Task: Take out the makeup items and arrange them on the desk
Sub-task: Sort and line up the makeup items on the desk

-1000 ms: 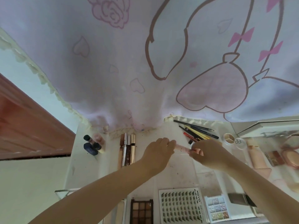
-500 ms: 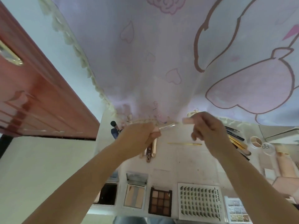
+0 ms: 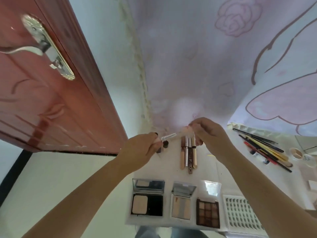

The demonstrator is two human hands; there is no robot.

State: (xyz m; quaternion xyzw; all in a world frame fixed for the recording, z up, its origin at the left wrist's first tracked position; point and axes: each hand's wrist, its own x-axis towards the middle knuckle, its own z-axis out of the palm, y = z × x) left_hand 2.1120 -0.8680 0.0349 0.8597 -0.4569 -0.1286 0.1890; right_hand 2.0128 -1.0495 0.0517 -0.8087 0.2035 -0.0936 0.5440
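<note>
My left hand (image 3: 139,150) grips the pink base of a lipstick (image 3: 167,136), whose silver tube sticks out to the right. My right hand (image 3: 208,135) pinches the pink lipstick cap (image 3: 186,129) a short way right of the tube, apart from it. Both hands hover above the white desk (image 3: 211,167). Below them lie several slim lip-gloss tubes (image 3: 188,152) side by side. Along the near edge sit three open compacts and palettes: a powder compact (image 3: 147,198), a highlighter palette (image 3: 182,202) and an eyeshadow palette (image 3: 207,213).
A false-lash tray (image 3: 240,213) lies at the near right. Pencils and brushes (image 3: 264,149) fan out at the right, with small round pots (image 3: 296,152) beyond. Small dark bottles (image 3: 165,143) stand behind my left hand. A red door (image 3: 42,93) stands left; a printed curtain (image 3: 205,66) hangs behind.
My hands have pulled apart: the cap came off the lipstick and the silver tube now shows. The camera has swung left, bringing the door and the near row of palettes into view.
</note>
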